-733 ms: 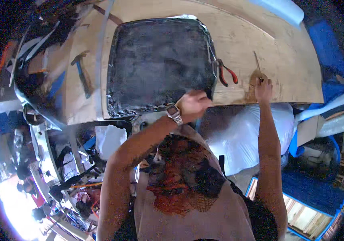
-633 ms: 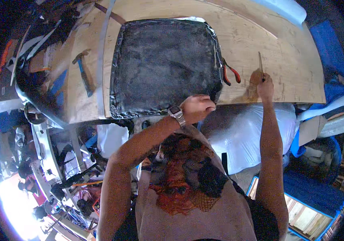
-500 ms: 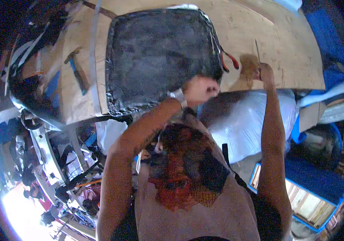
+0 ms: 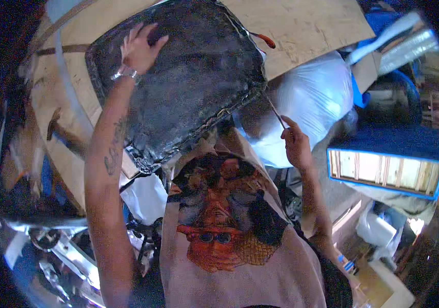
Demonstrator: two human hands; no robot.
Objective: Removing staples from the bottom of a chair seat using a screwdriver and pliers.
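A padded black cushion or seat panel, square with rounded corners and a ragged, crinkled edge, lies turned at an angle on the plywood table. On its upper left part rests my left hand, open, fingers spread, a metal watch at the wrist. My right hand is closed around a thin, long-shafted tool; its exact kind is unclear. The tool's far end points up toward the cushion's right corner, and I cannot tell whether they touch. Red-handled pliers lie just beyond the cushion's right edge.
The plywood tabletop extends behind and right of the cushion. A hammer lies on its left part. Below the table's right edge sits a bulging translucent plastic bag. Farther right stands a blue-covered wooden frame.
My left hand has moved from the cushion's near right edge to its upper left. The cushion has turned. My right hand has drawn back from over the tabletop, still holding the thin tool. The view has shifted.
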